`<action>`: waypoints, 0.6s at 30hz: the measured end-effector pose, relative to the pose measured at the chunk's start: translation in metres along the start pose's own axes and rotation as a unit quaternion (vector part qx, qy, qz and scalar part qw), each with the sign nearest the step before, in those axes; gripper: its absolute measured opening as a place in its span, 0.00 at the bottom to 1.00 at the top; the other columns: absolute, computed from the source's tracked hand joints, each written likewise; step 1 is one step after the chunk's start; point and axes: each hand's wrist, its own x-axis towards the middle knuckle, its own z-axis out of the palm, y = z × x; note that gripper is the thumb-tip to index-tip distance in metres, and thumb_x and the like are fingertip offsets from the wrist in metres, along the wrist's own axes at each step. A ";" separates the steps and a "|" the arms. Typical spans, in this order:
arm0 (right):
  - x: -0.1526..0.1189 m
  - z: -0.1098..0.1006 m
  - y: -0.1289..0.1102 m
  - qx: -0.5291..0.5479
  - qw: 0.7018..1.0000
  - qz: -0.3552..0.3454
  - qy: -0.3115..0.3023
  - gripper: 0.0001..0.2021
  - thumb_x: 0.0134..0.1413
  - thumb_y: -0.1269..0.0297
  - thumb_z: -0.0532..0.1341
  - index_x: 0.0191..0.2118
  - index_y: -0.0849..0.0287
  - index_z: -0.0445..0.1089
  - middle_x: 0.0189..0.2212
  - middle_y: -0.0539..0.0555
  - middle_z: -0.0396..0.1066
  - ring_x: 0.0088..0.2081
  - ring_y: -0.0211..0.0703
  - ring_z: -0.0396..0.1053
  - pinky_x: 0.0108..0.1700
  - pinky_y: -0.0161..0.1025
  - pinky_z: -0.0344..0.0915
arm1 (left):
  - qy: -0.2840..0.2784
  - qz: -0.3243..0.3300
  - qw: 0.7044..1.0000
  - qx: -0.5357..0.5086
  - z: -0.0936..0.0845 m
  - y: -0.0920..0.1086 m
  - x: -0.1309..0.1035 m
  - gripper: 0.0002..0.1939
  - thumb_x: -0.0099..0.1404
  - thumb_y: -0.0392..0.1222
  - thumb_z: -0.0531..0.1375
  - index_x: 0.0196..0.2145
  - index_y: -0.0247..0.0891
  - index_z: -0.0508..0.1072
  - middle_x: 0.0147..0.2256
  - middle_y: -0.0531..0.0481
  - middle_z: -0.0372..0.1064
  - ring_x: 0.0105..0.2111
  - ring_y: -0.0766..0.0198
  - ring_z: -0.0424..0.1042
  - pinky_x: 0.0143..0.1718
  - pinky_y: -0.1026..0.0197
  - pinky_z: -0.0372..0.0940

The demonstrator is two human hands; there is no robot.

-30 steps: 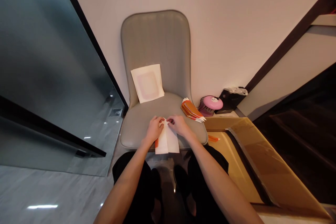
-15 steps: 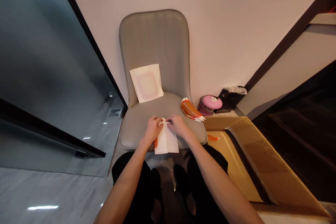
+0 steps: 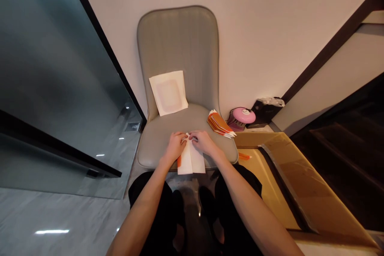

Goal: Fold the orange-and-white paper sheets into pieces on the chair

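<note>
A folded white paper (image 3: 192,162) with an orange patch at its left side lies at the front of the grey chair seat (image 3: 156,140). My left hand (image 3: 175,146) has its fingers closed on the paper's upper left edge. On the upper right edge, my right hand (image 3: 202,142) pinches the same paper, its fingertips close to those of my left hand. A stack of orange and white folded papers (image 3: 221,124) rests at the seat's right side. White sheets (image 3: 169,93) with a faint square mark lean on the backrest.
To the right of the chair stands an open cardboard box (image 3: 315,184) with an orange piece (image 3: 245,156) in it. Behind it are a pink device (image 3: 243,115) and a black bag (image 3: 265,112). A glass door (image 3: 69,68) is at the left.
My right fingers have shifted slightly left along the top of the paper, nearer my left fingertips. The camera view has moved a little.
</note>
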 end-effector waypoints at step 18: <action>0.001 0.004 0.007 -0.023 0.999 -0.039 -0.016 0.13 0.55 0.81 0.56 0.37 0.60 0.76 0.40 0.57 0.77 0.42 0.44 0.71 0.52 0.41 0.63 | -0.015 0.046 0.995 0.083 0.002 -0.003 -0.001 0.18 0.67 0.29 0.53 0.49 0.39 0.76 0.54 0.44 0.72 0.52 0.55 0.69 0.58 0.49 0.60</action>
